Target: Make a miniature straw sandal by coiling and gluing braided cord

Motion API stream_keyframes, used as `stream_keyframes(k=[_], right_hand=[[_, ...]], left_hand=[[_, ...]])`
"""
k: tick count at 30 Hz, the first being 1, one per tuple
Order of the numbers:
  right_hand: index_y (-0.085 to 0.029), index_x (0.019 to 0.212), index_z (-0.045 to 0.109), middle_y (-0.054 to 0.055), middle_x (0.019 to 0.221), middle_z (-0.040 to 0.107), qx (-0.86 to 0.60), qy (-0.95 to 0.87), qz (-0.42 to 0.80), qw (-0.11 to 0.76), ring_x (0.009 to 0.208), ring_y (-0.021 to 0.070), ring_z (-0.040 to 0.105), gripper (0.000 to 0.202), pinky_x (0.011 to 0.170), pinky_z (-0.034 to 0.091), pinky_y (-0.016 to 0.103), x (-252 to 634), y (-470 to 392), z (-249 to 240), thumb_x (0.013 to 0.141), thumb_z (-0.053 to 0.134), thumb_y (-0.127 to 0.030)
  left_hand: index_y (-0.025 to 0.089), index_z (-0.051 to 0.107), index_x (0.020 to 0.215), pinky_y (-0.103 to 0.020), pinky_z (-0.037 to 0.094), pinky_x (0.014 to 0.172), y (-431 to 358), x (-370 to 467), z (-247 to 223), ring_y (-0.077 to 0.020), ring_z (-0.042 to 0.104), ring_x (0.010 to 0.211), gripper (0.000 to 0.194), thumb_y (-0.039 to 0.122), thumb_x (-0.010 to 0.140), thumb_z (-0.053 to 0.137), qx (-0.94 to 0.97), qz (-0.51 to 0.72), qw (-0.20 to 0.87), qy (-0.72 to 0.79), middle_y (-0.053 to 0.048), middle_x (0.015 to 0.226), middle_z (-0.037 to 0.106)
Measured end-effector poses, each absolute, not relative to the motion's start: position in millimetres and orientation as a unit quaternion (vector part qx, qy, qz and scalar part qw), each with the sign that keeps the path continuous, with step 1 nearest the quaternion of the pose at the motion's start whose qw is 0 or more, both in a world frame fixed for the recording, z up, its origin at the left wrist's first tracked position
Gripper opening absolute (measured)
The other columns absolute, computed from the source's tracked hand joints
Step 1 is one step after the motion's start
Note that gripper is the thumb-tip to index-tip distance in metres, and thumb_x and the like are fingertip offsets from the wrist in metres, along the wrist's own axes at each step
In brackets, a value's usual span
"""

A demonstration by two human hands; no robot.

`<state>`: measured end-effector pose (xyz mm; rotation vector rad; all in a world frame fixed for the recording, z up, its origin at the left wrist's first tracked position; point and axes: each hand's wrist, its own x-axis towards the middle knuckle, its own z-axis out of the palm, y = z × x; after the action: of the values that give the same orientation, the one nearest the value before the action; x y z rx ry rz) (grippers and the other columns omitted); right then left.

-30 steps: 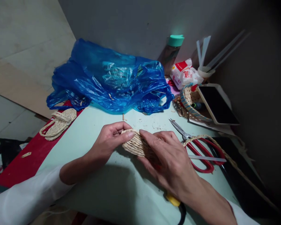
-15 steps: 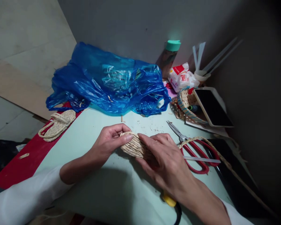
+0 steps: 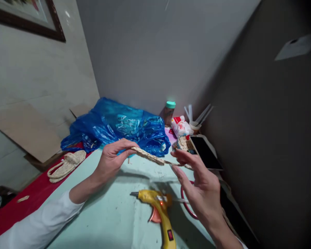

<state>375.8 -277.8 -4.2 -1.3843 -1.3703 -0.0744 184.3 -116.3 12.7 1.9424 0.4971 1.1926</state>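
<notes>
My left hand (image 3: 116, 155) pinches one end of a flat woven straw piece (image 3: 149, 156), held up above the table and seen nearly edge-on. From its right end a straw strand runs toward my right hand (image 3: 194, 173). There the thumb and fingers are apart around the strand, with the thumb tip close to it; whether they touch is unclear. Below lies a yellow hot glue gun (image 3: 155, 199), its nozzle pointing left and a small red light lit. Behind my right hand show the red handles of scissors (image 3: 188, 207), mostly hidden.
A blue plastic bag (image 3: 114, 124) lies at the back of the pale green tabletop (image 3: 106, 214). At left is a woven straw slipper (image 3: 67, 166) on red cloth. A green-lidded jar (image 3: 169, 112), tissue pack (image 3: 181, 127), small basket (image 3: 182, 143) and phone (image 3: 206, 152) stand at back right.
The view has tilted up. The woven piece has turned from its broad face to edge-on and been raised. My right hand has moved off it to the strand, uncovering the glue gun.
</notes>
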Motion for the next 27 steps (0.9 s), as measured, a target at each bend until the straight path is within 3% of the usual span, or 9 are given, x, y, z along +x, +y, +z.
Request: stream_keyframes(k=[3,6,11,15,20,24,27], right_hand=[[-0.024,0.109,0.069,0.003,0.099,0.069,-0.557,-0.532,0.013,0.637,0.09,0.0168,0.064,0.016,0.084,0.049,0.029,384.1,-278.3,-6.1,0.093,0.067,-0.021],[-0.025,0.095,0.074,0.001,0.088,0.069,-0.53,-0.551,0.047,0.643,0.082,0.0148,0.062,0.006,0.075,0.047,0.025,382.6,-276.9,-6.7,0.091,0.07,-0.022],[-0.024,0.098,0.073,0.0,0.085,0.065,-0.507,-0.52,0.132,0.675,0.08,0.0135,0.059,0.011,0.074,0.044,0.024,377.6,-274.8,-4.4,0.096,0.063,-0.028],[-0.021,0.092,0.065,-0.001,0.076,0.052,-0.479,-0.444,0.194,0.732,0.073,0.013,0.049,0.022,0.072,0.042,0.025,383.6,-275.4,-6.2,0.1,0.053,-0.037],[-0.022,0.107,0.065,0.004,0.099,0.058,-0.403,-0.426,0.292,0.756,0.087,0.0171,0.051,0.026,0.084,0.045,0.031,386.7,-284.2,5.4,0.087,0.062,-0.039],[-0.021,0.106,0.068,0.004,0.099,0.056,-0.392,-0.408,0.318,0.761,0.083,0.0133,0.048,0.022,0.078,0.042,0.025,387.3,-287.5,15.8,0.092,0.065,-0.037],[-0.021,0.102,0.07,0.002,0.097,0.054,-0.397,-0.39,0.311,0.77,0.08,0.0116,0.045,0.018,0.076,0.041,0.023,394.2,-286.7,15.7,0.091,0.069,-0.035]], left_hand=[[0.022,0.078,0.092,-0.032,0.052,0.081,-110.8,193.7,35.6,-0.0181,0.067,0.088,0.013,0.015,0.088,0.069,0.773,0.58,0.24,0.092,-0.004,0.092,0.075],[0.025,0.077,0.1,-0.035,0.054,0.084,-113.7,203.7,53.2,-0.0194,0.067,0.094,0.026,0.006,0.088,0.064,0.757,0.646,0.095,0.023,-0.005,0.1,0.074],[0.027,0.075,0.111,-0.038,0.059,0.082,-129.4,213.5,57.2,-0.0224,0.069,0.099,0.036,0.003,0.088,0.062,0.729,0.681,-0.048,-0.056,-0.006,0.106,0.072],[0.022,0.073,0.116,-0.04,0.063,0.087,-144.6,210.1,50.6,-0.0255,0.068,0.108,0.04,-0.002,0.085,0.063,0.771,0.627,-0.068,-0.087,-0.008,0.109,0.072],[0.016,0.072,0.116,-0.042,0.063,0.093,-150.6,206.2,44.0,-0.0261,0.068,0.109,0.041,-0.004,0.081,0.068,0.81,0.571,-0.088,-0.103,-0.01,0.109,0.072],[0.014,0.072,0.116,-0.04,0.062,0.094,-144.0,211.9,30.0,-0.0259,0.067,0.11,0.038,-0.001,0.082,0.069,0.807,0.569,-0.094,-0.126,-0.01,0.111,0.072],[0.017,0.069,0.123,-0.04,0.057,0.099,-141.8,216.9,21.5,-0.0249,0.063,0.116,0.044,-0.004,0.084,0.063,0.839,0.528,-0.036,-0.131,-0.01,0.116,0.07]])
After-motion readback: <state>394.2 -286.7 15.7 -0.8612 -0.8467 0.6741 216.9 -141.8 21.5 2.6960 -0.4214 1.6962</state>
